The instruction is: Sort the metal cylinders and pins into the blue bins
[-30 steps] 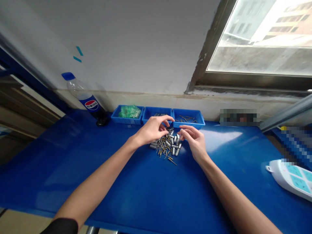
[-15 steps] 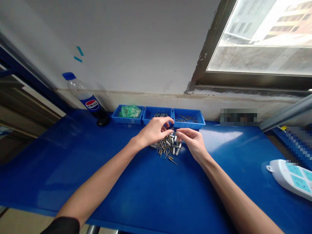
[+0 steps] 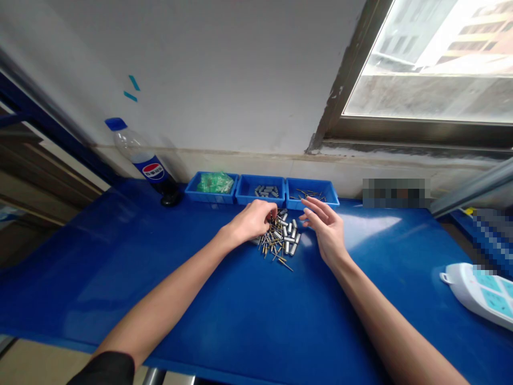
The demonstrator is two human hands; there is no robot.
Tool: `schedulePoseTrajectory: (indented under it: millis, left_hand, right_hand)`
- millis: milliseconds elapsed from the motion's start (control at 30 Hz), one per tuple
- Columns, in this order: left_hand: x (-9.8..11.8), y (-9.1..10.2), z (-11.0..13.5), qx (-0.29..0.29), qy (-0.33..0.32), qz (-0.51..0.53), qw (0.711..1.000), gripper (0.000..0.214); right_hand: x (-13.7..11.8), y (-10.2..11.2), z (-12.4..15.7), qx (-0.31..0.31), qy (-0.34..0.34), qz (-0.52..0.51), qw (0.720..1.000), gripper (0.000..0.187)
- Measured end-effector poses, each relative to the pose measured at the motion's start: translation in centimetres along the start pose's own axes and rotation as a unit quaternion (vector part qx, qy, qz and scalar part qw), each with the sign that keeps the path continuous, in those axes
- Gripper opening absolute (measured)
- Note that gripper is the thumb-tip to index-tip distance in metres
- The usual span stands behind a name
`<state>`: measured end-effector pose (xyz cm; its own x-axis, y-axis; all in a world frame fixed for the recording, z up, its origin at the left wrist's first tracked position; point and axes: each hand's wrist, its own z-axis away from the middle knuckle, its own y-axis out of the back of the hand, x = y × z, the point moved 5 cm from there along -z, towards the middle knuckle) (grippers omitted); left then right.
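A pile of small silver sleeves and thin brass pins [image 3: 282, 239] lies on the blue table [image 3: 240, 315]. My left hand [image 3: 253, 220] rests on the pile's left edge with its fingers curled down among the parts; what they pinch is hidden. My right hand [image 3: 326, 227] hovers just right of the pile, fingers spread and empty. Behind the pile stand three small blue bins: the left bin [image 3: 210, 193] with a green bag, the middle bin [image 3: 260, 195] with silver sleeves, the right bin [image 3: 315, 199] with brass pins.
A cola bottle [image 3: 146, 163] stands at the back left by the wall. A white device with teal buttons [image 3: 481, 291] lies at the right edge. A window and its sill run along the back right.
My hands met above the pile half a second ago, then parted. The left hand dropped onto the pile and curled. The right hand opened and drew off to the right.
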<state>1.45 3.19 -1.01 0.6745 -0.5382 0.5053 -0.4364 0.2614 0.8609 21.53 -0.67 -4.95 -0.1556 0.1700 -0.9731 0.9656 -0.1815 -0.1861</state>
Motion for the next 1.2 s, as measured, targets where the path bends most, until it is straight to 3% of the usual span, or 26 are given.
schedulePoseTrajectory:
  millis: [233,433,733,933,1200]
  left_hand:
    - [0.8,1.1,0.5,-0.004,-0.011,-0.025,1.000,0.022]
    - [1.3,1.4,1.1,-0.058,0.005,-0.054,0.997,0.033]
    - [0.8,1.2,0.5,-0.029,-0.017,-0.002,0.999,0.035]
    - [1.6,2.9,0.4,0.020,-0.031,0.127,0.991,0.031]
    - [2.4,2.7,0.2,0.062,-0.035,0.271,0.960,0.021]
  right_hand:
    - [-0.2,-0.2,0.1,-0.004,0.004,0.014,1.000,0.043]
    - [-0.3,-0.5,0.2,-0.012,-0.003,0.010,1.000,0.040]
    - [-0.3,-0.5,0.2,-0.012,-0.007,0.002,1.000,0.037]
    - [-0.2,-0.6,0.3,-0.029,-0.004,0.016,0.999,0.033]
    - [-1.1,-1.9,1.0,-0.103,0.020,0.071,0.992,0.027]
